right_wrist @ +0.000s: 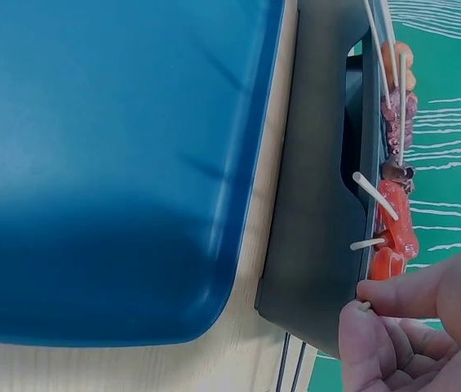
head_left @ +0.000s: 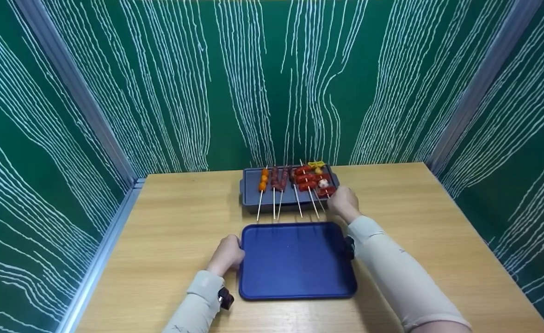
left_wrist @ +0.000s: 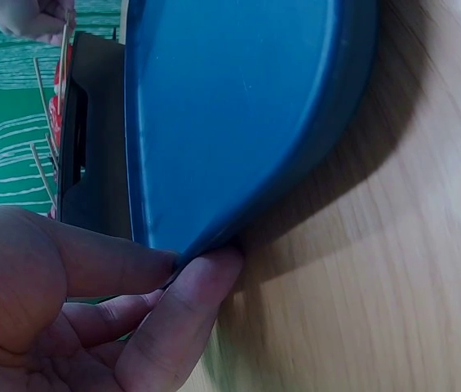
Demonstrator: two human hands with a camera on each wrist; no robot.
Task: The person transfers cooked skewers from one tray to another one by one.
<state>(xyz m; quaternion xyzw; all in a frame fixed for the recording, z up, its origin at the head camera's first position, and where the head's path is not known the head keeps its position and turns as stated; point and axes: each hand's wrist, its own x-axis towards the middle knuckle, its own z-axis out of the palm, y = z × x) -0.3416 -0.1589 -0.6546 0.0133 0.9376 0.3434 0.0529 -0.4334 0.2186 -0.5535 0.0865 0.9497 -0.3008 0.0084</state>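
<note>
My left hand [head_left: 228, 253] pinches the left rim of a blue rectangular tray [head_left: 295, 259], thumb above and fingers beneath in the left wrist view. At the grill's front right corner, my right hand [head_left: 344, 202] pinches the stick end [right_wrist: 365, 306] of a skewer between thumb and forefinger. A red piece [head_left: 326, 191] lies on the grill just left of that hand. The dark grey grill [head_left: 251, 196] stands behind the tray and carries several skewers: orange balls [head_left: 263, 179] on the left, dark meat [head_left: 275, 178] in the middle, red sausages [head_left: 306, 179] at right.
Bare sticks [head_left: 299, 203] jut over the grill's front edge toward the tray. The wooden table [head_left: 175, 222] reaches back to green walls [head_left: 272, 92] with white lines. A yellow piece [head_left: 317, 163] lies at the grill's back right.
</note>
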